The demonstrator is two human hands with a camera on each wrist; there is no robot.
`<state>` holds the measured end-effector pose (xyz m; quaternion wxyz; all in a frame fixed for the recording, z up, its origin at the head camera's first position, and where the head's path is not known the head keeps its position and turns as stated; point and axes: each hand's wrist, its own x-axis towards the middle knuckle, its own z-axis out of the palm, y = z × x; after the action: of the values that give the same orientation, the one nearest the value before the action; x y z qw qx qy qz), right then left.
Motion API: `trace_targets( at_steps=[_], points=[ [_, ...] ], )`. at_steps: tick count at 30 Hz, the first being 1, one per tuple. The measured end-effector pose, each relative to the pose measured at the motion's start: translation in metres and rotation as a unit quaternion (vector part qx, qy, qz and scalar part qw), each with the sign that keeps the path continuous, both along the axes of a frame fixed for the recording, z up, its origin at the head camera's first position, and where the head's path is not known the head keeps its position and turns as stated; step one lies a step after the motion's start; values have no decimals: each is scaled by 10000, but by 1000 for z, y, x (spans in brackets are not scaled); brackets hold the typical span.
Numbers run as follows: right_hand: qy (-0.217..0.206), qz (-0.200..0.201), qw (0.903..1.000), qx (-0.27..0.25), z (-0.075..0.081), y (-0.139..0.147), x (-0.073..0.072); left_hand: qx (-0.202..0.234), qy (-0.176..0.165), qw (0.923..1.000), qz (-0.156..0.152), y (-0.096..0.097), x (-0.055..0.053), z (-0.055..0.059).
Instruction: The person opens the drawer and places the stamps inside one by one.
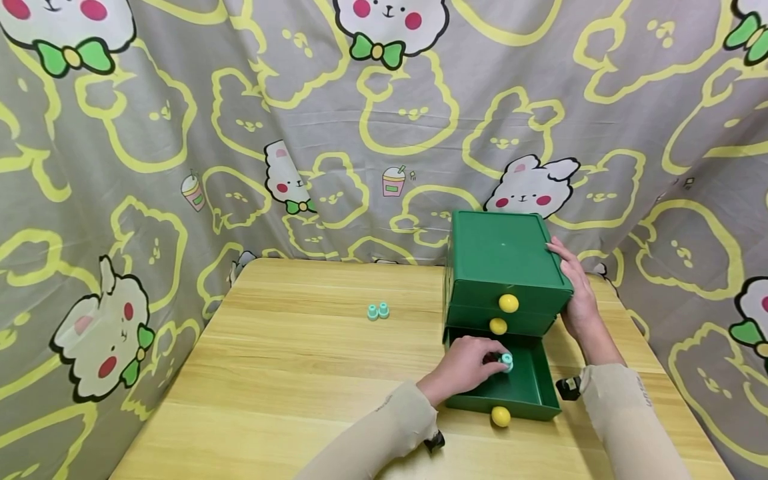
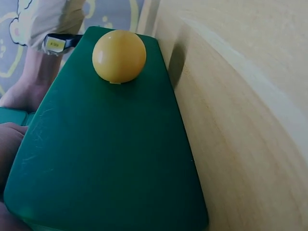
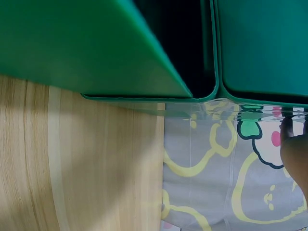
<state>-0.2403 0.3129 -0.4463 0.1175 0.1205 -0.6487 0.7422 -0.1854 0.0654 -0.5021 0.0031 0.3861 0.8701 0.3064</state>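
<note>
A green drawer cabinet [image 1: 503, 250] with yellow ball knobs stands at the right of the table. Its bottom drawer [image 1: 543, 383] is pulled out. Over that drawer my left hand [image 1: 462, 368] pinches a small teal peg-like piece [image 1: 507, 361] between thumb and fingertips. Something dark red shows partly behind the fingers; its kind is unclear. My right hand [image 1: 577, 293] rests against the cabinet's right side, fingers along the top edge. In the left wrist view the drawer front [image 2: 106, 144] hides most of the left hand. Only part of the right hand [image 3: 296, 159] shows in the right wrist view.
Two more teal pieces [image 1: 378, 311] stand side by side on the wooden table [image 1: 288, 373], left of the cabinet. A patterned curtain [image 1: 336, 133] hangs close behind the table. The drawer's yellow knob [image 1: 501, 417] juts toward the front.
</note>
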Motion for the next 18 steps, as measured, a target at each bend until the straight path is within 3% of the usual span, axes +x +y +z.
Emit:
trace_targets(
  at_steps=[18],
  points=[
    [140,-3,9999,9,-2,0,0,-387,38,9992,3,1,0,-8]
  ],
)
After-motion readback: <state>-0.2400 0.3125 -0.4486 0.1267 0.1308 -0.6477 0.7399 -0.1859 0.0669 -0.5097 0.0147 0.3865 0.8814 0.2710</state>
